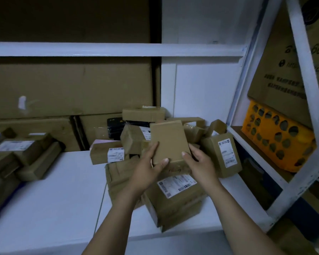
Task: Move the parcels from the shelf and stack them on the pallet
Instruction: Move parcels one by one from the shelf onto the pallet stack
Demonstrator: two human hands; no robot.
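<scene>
Brown cardboard parcel (168,140), frame centre, over the white shelf (50,181): left hand (147,170) and right hand (201,162) grip its lower corners, thumbs in front. Nearby labels (177,184) unreadable; carton (280,85) upper right shows "605".

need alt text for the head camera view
The left hand and right hand hold a small plain cardboard parcel above a jumbled pile of labelled parcels on a white shelf. More parcels lie at the left; an orange crate sits in the rack at the right.

Matt brown cardboard parcel (168,140), white paper label (176,184), smooth white-painted metal shelf frame (118,49), orange perforated plastic crate (272,142)
</scene>
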